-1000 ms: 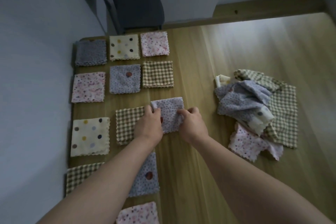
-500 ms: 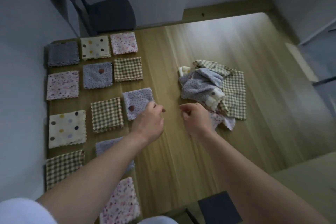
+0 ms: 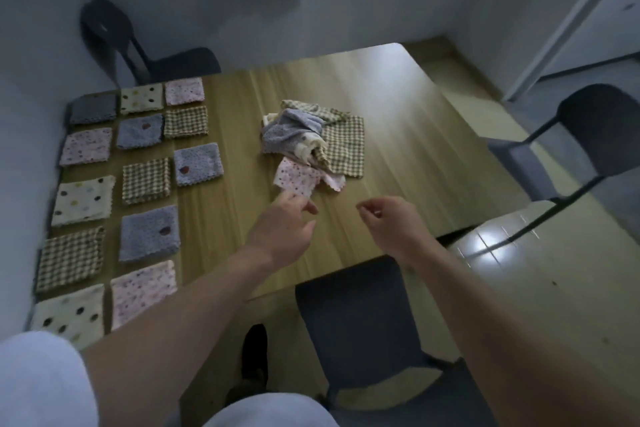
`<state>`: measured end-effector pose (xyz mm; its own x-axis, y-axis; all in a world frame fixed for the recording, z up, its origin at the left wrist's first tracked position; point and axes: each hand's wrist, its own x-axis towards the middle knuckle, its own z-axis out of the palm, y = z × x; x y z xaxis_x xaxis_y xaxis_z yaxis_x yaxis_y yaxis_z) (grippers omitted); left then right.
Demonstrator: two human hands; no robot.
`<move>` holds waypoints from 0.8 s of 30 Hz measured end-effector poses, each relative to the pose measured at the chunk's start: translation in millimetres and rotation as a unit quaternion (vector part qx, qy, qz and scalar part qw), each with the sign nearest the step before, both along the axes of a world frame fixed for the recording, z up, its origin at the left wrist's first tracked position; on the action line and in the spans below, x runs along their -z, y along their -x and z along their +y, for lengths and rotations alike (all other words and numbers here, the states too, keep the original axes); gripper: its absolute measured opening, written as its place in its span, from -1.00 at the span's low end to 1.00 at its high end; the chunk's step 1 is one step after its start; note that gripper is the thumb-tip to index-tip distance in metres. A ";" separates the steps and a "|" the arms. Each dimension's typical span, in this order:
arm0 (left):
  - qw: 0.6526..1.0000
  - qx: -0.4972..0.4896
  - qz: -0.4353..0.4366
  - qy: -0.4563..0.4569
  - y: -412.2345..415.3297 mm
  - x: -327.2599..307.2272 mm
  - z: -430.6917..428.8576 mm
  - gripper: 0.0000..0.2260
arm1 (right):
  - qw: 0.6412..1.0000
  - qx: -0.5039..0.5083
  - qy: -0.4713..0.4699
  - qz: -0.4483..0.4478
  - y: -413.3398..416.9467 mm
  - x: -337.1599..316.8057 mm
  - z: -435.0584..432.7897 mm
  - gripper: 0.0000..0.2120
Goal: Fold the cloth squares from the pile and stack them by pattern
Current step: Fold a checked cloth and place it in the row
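1. Wooden worktop [image 3: 398, 121] is seen; folded squares [image 3: 145, 180] lie at 9 o'clock.
2. Pink cloth [image 3: 298, 178], at 12 o'clock by the pile [image 3: 311, 135], is being reached for.
3. Left hand [image 3: 282, 225] grip: narrow at its edge, pinch cannot be told. Right hand [image 3: 391, 218] grip: loose, empty.
4. Next it must be pulled free; pile cloths may be dragged.

Left hand [image 3: 280, 229] is out over the tabletop [image 3: 408, 135], fingers [image 3: 289, 198] right at the near corner of a pink floral cloth [image 3: 298, 177] that sticks out of the crumpled pile [image 3: 311, 135]. Can't tell if it's actually pinched. Right hand [image 3: 391, 222] hovers just beside it, loosely curled, nothing in it. Along the left side sit folded squares [image 3: 145, 180] in neat rows: pink floral, grey-blue, brown check, cream with dots. A dark chair [image 3: 356, 319] sits at the near edge.
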<state>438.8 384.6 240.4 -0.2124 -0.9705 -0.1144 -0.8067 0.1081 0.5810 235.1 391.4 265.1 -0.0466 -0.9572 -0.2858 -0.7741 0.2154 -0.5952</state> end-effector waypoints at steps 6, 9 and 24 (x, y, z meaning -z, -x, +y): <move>0.994 -0.071 0.044 0.065 112.4 -35.3 102.8 -0.89 | 0.998 -0.055 0.018 -0.008 115.3 -47.7 107.6 -0.65; 0.994 -0.056 0.038 0.084 166.8 -60.5 135.5 -0.90 | 0.997 -0.075 0.025 0.009 167.4 -78.8 149.9 -0.63; 0.992 -0.088 0.034 0.083 379.0 -43.9 101.7 -0.92 | 0.990 -0.120 0.034 0.059 387.0 -71.9 117.8 -0.60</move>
<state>59.8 486.3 284.4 -0.0388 -0.9976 0.0581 -0.7814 0.0665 0.6205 -151.9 509.2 337.0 0.1549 -0.9614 -0.2272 -0.8637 -0.0201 -0.5037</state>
